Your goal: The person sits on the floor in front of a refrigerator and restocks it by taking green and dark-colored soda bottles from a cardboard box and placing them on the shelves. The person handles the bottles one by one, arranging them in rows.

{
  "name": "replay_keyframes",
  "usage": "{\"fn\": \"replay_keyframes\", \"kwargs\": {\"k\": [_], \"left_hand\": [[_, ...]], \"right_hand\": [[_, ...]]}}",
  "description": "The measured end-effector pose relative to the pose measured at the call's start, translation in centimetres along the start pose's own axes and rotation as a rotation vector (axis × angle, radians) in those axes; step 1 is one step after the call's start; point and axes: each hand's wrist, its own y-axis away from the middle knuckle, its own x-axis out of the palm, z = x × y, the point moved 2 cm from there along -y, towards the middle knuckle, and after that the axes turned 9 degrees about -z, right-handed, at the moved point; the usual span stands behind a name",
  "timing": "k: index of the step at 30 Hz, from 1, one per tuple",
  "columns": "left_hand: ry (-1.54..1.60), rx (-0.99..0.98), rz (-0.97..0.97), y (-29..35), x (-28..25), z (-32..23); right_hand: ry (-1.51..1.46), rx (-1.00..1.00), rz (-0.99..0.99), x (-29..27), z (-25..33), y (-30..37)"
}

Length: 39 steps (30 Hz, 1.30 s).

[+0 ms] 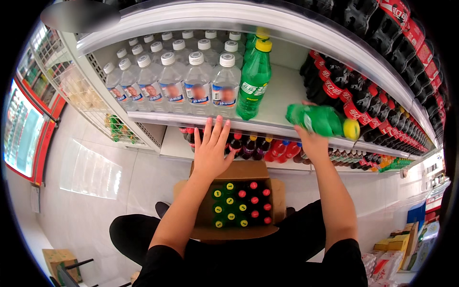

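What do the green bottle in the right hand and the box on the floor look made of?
Green bottle: likely clear-tinted plastic, glossy, since light shines through it; its yellow cap looks like opaque plastic. The right hand holds it sideways over the shelf. Box: brown corrugated cardboard, matte, flaps folded open.

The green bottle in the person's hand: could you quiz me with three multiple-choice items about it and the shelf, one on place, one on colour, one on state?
1. Where is the open cardboard box?
A. on the shelf
B. on the floor below the shelf
C. on a cart

2. The held green bottle has a cap of which colour?
A. yellow
B. white
C. red

3. How is that bottle held by the right hand?
A. upright
B. upside down
C. on its side

Key: 1 B, it sits below the shelf; 2 A, yellow cap; 3 C, cap points sideways.
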Motion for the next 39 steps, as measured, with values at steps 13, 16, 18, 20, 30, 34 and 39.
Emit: {"fn": "replay_keyframes", "kwargs": {"k": [13,16,18,20,30,34,39], "left_hand": [[0.210,-0.067,0.069,-0.6,-0.8,-0.3],[0.226,-0.064,0.108,-0.6,-0.8,-0.3],[0.228,-0.071,0.127,-0.7,-1.1,-0.1],[0.215,-0.076,0.103,-0.5,-1.2,0.3],[0.204,-0.027,0.208,-1.3,-1.9,0.2],[0.187,-0.023,0.173,-1.7,-1.9,-0.4],[0.179,-0.026,0.184,-1.5,-1.7,-0.6]], "right_hand": [[0.051,0.021,0.034,8.3,-9.2,-14.2],[0.096,-0.077,-0.044,9.1,-11.1,-16.5],[0.124,-0.063,-0.045,10.4,-11.6,-17.7],[0.220,-0.067,-0.056,11.7,-11.5,-18.9],[0.109,-0.071,-0.090,15.2,-15.0,-22.2],[0.295,-0.198,-0.111,15.0,-16.1,-21.9],[0.205,-0.161,-0.149,15.2,-15.8,-21.3]]}}
